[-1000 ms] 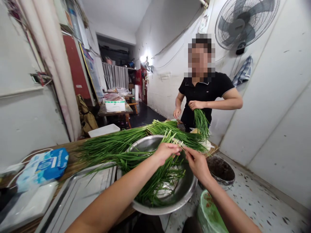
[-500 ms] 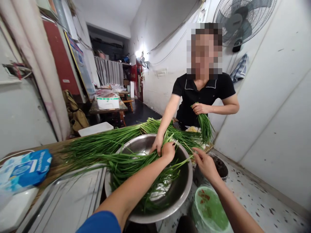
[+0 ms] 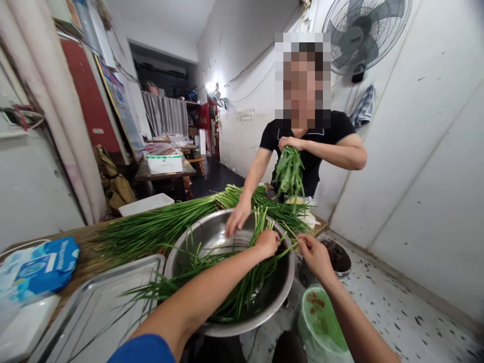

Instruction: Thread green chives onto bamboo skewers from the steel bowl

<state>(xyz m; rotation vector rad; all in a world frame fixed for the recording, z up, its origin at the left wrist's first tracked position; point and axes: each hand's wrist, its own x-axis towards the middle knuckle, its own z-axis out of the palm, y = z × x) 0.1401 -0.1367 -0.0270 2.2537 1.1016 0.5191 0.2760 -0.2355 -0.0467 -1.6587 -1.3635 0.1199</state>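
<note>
My left hand [image 3: 267, 243] is closed round a bunch of green chives [image 3: 247, 280] over the right side of a steel basin [image 3: 289, 282]. The pale stem ends point up and away, and the long leaves hang into the basin. To its right, my right hand [image 3: 313, 253] pinches the pale tip of a chive stalk at the basin's rim. Across from me, a co-worker's hand [image 3: 239, 216] hangs with loose fingers over the basin's far side. The co-worker's other hand [image 3: 290, 143] grips a separate drooping bunch of chives [image 3: 290, 174].
A long pile of chives [image 3: 159, 224] lies on the wooden table behind the basin. At left are a metal tray [image 3: 102, 297] and a blue-white package [image 3: 49, 267]. A green-lined bucket [image 3: 324, 322] and a dark bin [image 3: 338, 257] stand on the floor at right.
The co-worker's one hand has come off the chives in the basin, and the other has raised its bunch. My hands keep their hold, and the view has shifted slightly.
</note>
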